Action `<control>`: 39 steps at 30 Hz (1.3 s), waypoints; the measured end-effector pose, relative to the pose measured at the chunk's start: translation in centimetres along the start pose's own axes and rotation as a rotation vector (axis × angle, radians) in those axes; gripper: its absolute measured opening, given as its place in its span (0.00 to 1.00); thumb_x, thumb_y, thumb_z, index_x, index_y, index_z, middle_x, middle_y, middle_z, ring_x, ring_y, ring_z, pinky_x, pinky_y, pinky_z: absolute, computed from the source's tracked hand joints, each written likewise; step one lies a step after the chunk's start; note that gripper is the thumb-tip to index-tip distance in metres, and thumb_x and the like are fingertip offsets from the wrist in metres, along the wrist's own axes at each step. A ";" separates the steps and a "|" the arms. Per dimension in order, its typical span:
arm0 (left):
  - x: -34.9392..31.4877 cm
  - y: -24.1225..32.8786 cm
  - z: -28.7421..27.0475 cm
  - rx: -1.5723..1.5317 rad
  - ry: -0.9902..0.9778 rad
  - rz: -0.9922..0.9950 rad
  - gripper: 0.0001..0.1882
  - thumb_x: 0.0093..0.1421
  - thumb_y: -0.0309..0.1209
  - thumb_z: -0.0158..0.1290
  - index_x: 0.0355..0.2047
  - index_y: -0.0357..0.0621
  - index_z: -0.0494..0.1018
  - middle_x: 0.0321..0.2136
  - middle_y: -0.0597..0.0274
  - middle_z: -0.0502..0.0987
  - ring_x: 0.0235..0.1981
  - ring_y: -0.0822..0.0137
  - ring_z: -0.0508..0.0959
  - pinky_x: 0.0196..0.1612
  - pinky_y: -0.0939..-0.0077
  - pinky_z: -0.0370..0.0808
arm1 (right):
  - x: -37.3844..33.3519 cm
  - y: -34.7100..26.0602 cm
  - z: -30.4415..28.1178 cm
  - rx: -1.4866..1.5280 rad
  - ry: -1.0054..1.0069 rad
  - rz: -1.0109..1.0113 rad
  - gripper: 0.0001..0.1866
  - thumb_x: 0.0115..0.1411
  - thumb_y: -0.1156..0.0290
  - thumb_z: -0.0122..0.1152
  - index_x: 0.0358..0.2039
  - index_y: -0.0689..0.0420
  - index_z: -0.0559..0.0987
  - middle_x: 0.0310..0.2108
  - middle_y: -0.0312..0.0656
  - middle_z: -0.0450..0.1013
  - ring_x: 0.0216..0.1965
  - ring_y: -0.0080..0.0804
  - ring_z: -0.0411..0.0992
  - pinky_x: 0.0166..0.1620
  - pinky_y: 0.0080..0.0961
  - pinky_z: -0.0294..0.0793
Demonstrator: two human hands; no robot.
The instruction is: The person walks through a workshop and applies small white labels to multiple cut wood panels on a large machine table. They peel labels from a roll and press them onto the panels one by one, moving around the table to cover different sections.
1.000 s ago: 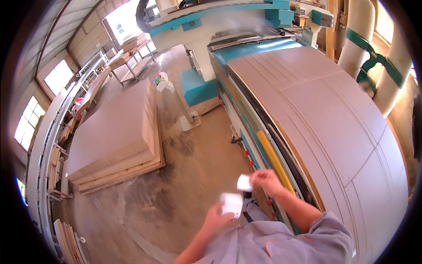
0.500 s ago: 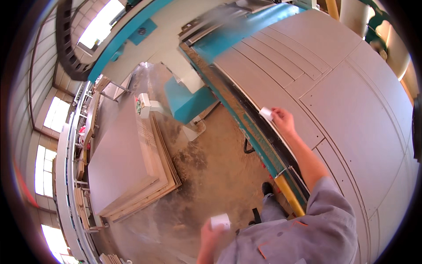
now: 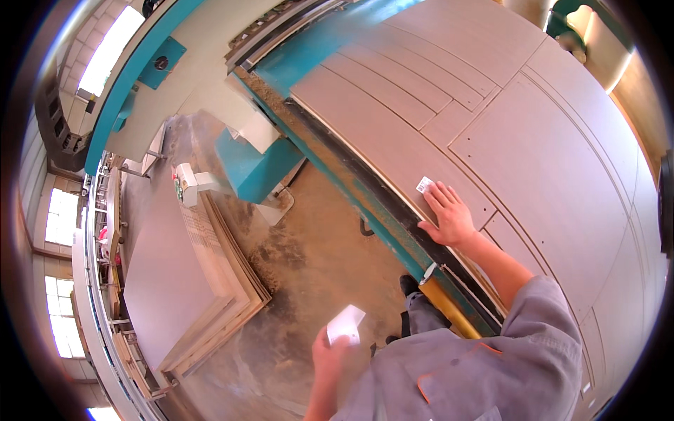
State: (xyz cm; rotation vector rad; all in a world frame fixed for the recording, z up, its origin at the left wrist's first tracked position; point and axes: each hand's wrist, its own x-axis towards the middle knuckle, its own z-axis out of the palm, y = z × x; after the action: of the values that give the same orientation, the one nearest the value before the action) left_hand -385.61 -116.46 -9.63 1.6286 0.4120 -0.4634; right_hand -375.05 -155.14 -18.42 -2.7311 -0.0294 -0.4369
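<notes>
Right hand (image 3: 451, 216) lies spread on the grey board (image 3: 393, 140), palm down and gripping nothing, its fingertips at the right edge of 1 small white label (image 3: 424, 184) near the board's left edge. Left hand (image 3: 330, 359), nearer and further left, over the floor (image 3: 309, 245), grasps a white paper strip (image 3: 345, 324). Good handling here, I judge, means firm, even pressure from the label's middle outward, corners last, with the strip held clear and uncrumpled.
</notes>
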 end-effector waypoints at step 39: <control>-29.6 -8.3 5.2 -0.168 -0.827 0.289 0.28 0.57 0.23 0.59 0.57 0.39 0.61 0.47 0.58 0.73 0.49 0.66 0.75 0.49 0.70 0.75 | -42.4 -26.1 -24.2 0.420 0.389 -0.082 0.17 0.44 0.73 0.70 0.37 0.55 0.80 0.39 0.44 0.72 0.37 0.40 0.71 0.41 0.31 0.71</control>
State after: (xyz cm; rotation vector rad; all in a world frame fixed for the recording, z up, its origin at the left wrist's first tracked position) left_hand -415.47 -120.70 -1.66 1.1779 -0.3898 -0.8002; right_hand -424.61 -138.10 -0.62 -2.2031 -0.1171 -0.8704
